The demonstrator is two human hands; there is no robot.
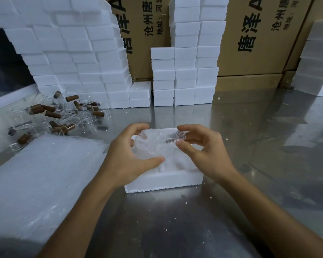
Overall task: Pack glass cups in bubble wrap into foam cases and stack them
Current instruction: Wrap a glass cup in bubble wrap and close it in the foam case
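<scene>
1. Wrapped cup [153, 144]: held just above open foam case [164, 180] near middle of steel table [250, 146].
2. Left hand [127, 157] curled round bowl end; right hand [199, 148] pinching wrapped handle end.
3. Likely light but fragile; bubble wrap soft, slightly slippery.
4. Best gripped at both ends, lowered level into hollow, not squeezed.
5. Loose cups [63, 114] piled at left edge; finished stacks [185, 75] along far edge.

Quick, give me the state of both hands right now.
Left hand: closed around the bubble-wrapped cup, above the foam case.
Right hand: pinching the same cup at its handle end.
</scene>
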